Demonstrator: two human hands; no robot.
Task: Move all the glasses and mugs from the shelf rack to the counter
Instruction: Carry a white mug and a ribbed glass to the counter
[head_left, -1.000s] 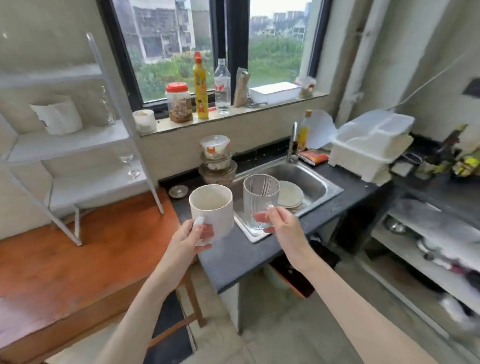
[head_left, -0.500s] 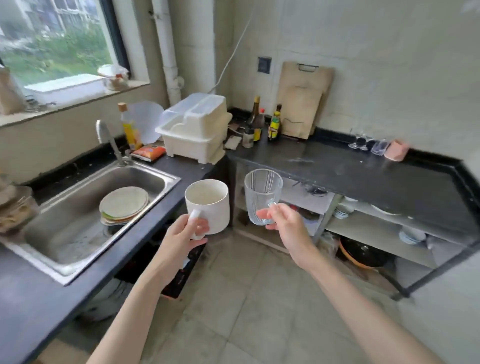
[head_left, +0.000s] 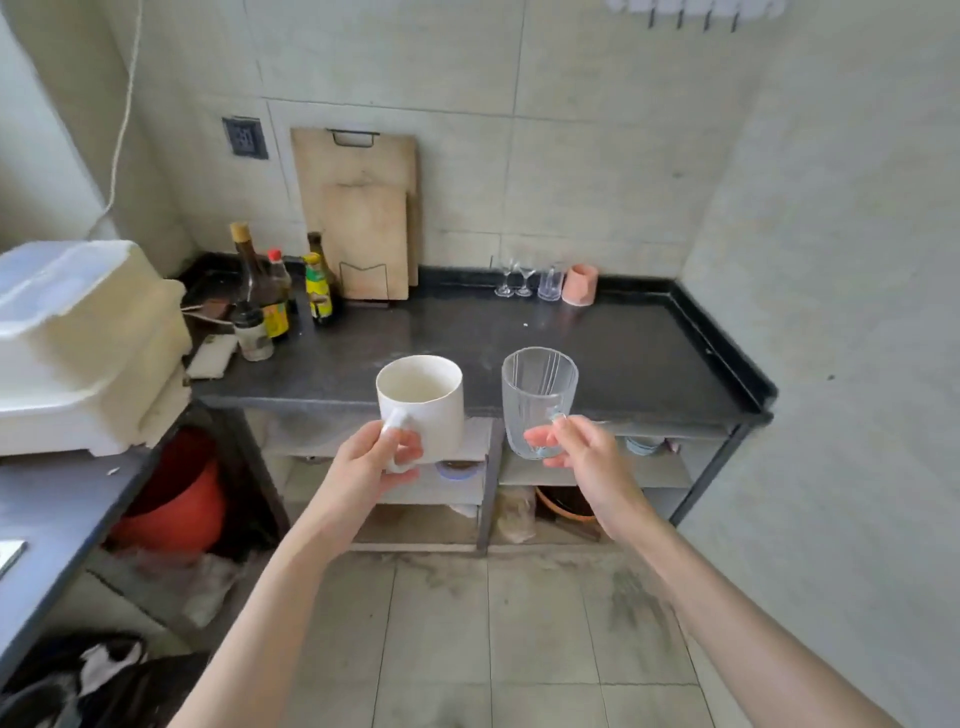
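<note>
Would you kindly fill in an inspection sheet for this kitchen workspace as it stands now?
Surface: dark counter, mostly bare in the middle and right.
Job's things: white mug and clear glass mug, both held in the air before the counter; two stemmed glasses, a tumbler and a pink cup stand at the back edge.
Clutter: sauce bottles, two cutting boards leaning on the wall, white dish rack box.
Grippers: left hand grips the white mug's handle; right hand holds the glass mug's handle.
Cables: white cord down the wall.
Surroundings: tiled wall, tiled floor, shelves under the counter, red tub.
</note>
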